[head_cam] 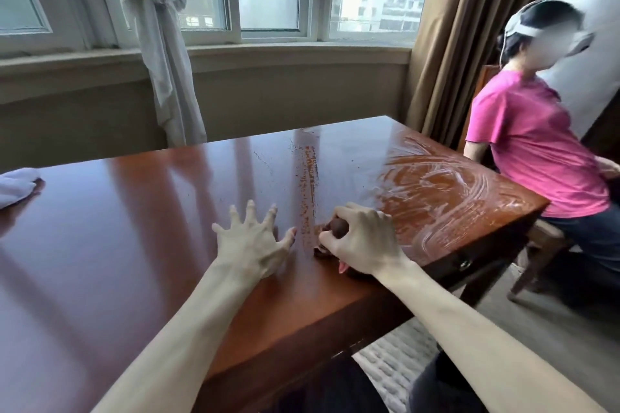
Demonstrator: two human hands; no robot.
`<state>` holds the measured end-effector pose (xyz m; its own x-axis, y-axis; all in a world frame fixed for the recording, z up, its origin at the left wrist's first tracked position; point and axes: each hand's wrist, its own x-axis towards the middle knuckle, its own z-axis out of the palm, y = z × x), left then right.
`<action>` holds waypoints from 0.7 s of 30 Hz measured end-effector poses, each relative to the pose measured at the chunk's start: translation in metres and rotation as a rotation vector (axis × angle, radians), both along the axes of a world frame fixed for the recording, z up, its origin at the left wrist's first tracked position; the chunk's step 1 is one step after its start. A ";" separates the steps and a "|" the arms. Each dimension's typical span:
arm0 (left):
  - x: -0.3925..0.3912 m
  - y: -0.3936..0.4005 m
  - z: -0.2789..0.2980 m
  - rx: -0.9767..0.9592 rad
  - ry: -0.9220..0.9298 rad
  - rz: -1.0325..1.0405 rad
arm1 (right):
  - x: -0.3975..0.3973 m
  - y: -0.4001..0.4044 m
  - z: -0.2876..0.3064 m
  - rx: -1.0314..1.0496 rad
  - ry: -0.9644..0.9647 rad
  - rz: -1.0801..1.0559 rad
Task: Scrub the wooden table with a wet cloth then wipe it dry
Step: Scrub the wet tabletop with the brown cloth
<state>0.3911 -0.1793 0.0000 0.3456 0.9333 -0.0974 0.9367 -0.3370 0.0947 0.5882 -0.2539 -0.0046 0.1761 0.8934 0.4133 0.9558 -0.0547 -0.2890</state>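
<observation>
The glossy reddish wooden table (pixel 141 218) fills the lower left and middle. My right hand (pixel 364 240) is shut on a dark brown cloth (pixel 337 228), pressed to the tabletop near the table's right front edge. Most of that cloth is hidden under the fingers. My left hand (pixel 255 238) rests flat on the wood just left of it, fingers spread, holding nothing. Wet swirl marks (pixel 436 188) cover the table's right end, and a wet streak (pixel 310 184) runs away from my right hand.
A pale lavender cloth (pixel 18 186) lies at the table's far left edge. A person in a pink shirt (pixel 536 151) sits on a chair right of the table. Behind are windows, a white tied curtain (pixel 161 43) and a brown curtain (pixel 469 27).
</observation>
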 end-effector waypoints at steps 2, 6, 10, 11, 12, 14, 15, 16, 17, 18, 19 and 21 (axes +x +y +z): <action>-0.009 -0.013 -0.006 -0.004 0.001 -0.002 | 0.015 0.026 0.011 -0.015 0.006 -0.082; -0.023 -0.022 -0.017 0.036 0.001 -0.033 | 0.010 0.041 0.014 0.015 0.025 -0.147; -0.024 -0.022 -0.019 0.044 -0.026 -0.039 | 0.001 -0.007 -0.005 0.065 -0.007 0.030; -0.025 -0.021 -0.019 0.045 -0.032 -0.040 | 0.014 0.000 0.000 0.054 -0.015 0.011; -0.025 -0.021 -0.020 0.049 -0.028 -0.046 | 0.027 0.015 0.007 0.044 -0.014 -0.045; -0.027 -0.022 -0.021 0.052 -0.028 -0.045 | 0.042 0.034 0.012 0.035 0.026 -0.157; -0.028 -0.021 -0.021 0.045 -0.027 -0.044 | 0.042 0.033 0.008 0.042 0.019 -0.175; -0.028 -0.021 -0.021 0.038 -0.019 -0.050 | 0.038 0.024 0.004 0.052 0.009 -0.157; -0.028 -0.021 -0.021 0.038 -0.012 -0.053 | 0.036 0.012 -0.002 0.080 0.000 -0.114; -0.028 -0.021 -0.021 0.042 -0.010 -0.054 | 0.036 0.002 -0.008 0.095 0.013 -0.065; -0.027 -0.021 -0.020 0.041 -0.014 -0.052 | 0.041 -0.001 -0.009 0.099 0.002 -0.046; -0.027 -0.021 -0.020 0.037 -0.018 -0.052 | 0.055 0.015 0.005 0.072 0.013 -0.112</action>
